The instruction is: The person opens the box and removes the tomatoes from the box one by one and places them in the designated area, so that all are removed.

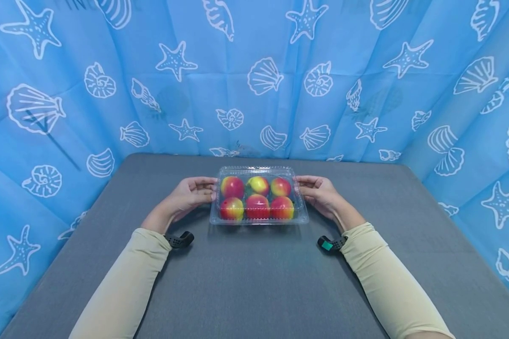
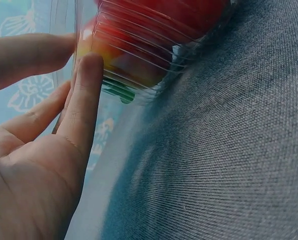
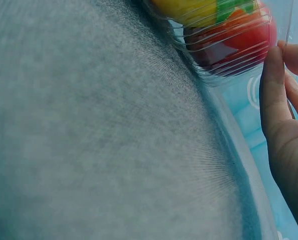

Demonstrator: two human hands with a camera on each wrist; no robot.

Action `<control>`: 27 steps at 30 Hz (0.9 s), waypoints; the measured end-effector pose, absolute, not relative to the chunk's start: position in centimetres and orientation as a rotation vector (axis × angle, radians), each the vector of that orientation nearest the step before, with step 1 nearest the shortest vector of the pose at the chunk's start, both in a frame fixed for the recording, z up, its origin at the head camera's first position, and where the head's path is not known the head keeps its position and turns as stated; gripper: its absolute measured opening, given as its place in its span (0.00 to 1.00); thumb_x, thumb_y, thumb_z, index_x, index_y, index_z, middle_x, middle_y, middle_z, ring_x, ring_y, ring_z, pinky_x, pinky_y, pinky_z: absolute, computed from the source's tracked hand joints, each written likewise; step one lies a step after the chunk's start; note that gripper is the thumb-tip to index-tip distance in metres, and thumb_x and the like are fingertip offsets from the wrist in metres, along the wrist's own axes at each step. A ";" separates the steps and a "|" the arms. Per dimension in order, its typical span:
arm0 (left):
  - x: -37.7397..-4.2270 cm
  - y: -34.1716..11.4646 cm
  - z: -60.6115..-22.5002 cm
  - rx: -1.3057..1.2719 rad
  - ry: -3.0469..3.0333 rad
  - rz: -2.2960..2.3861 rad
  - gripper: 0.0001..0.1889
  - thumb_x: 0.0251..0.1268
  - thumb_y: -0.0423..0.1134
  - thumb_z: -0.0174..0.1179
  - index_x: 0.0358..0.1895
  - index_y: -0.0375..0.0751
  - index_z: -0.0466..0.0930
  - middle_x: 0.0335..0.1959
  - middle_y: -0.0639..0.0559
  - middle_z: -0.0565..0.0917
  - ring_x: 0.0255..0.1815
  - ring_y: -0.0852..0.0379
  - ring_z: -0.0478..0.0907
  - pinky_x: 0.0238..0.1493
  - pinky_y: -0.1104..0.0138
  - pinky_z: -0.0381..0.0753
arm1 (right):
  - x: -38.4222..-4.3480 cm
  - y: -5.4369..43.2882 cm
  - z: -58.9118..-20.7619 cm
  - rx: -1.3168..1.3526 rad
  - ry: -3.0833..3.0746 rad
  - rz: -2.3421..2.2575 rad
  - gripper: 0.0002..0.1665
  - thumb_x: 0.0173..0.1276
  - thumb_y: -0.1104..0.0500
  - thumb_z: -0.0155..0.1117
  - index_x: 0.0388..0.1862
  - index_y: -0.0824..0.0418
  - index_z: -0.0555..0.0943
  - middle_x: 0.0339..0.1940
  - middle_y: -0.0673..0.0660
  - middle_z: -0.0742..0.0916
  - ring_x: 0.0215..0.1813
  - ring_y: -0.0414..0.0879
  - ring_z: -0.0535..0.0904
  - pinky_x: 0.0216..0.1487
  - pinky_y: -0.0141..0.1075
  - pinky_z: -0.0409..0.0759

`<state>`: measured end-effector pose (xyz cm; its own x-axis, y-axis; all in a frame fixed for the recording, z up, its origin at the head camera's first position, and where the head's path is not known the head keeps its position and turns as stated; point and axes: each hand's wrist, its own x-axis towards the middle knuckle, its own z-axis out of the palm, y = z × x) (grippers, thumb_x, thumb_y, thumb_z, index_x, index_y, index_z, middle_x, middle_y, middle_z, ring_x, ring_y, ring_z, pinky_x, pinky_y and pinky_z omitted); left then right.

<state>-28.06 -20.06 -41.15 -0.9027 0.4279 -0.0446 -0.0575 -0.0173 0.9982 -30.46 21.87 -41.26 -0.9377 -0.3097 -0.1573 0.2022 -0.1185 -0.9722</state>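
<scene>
A clear plastic clamshell box [image 1: 258,222] with its lid down sits on the grey table, and several red and yellow fruits [image 1: 257,206] that look like apples or mangoes show through it in two rows. My left hand [image 1: 189,197] pinches the box's left edge between thumb and fingers. On the opposite side, my right hand [image 1: 321,194] pinches the right edge the same way. Ribbed side walls [image 2: 133,40] of the box and a bit of green inside show in the left wrist view. In the right wrist view the thumb [image 3: 273,75] lies against the rim.
The grey cloth-covered table [image 1: 254,282] stretches around the box on all sides. Behind it and along both sides hangs a blue curtain [image 1: 237,56] printed with white shells and starfish. Black straps [image 1: 180,240] circle both wrists at the sleeve ends.
</scene>
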 end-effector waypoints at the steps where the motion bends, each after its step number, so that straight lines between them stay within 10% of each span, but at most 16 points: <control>1: -28.1 -20.1 -41.2 0.399 1.925 1.980 0.33 0.69 0.21 0.62 0.75 0.23 0.64 0.55 0.50 0.80 0.53 0.63 0.84 0.57 0.70 0.87 | -30.5 21.9 -41.3 -0.126 1.826 -2.117 0.19 0.75 0.70 0.64 0.62 0.60 0.83 0.48 0.50 0.92 0.51 0.41 0.88 0.55 0.34 0.89; 27: -27.6 -20.4 -40.8 0.562 1.994 1.753 0.44 0.72 0.30 0.65 0.86 0.38 0.52 0.75 0.35 0.66 0.77 0.42 0.69 0.63 0.73 0.81 | -30.6 22.8 -41.6 -0.368 1.823 -1.983 0.41 0.77 0.73 0.56 0.85 0.71 0.55 0.63 0.47 0.85 0.63 0.36 0.84 0.63 0.33 0.85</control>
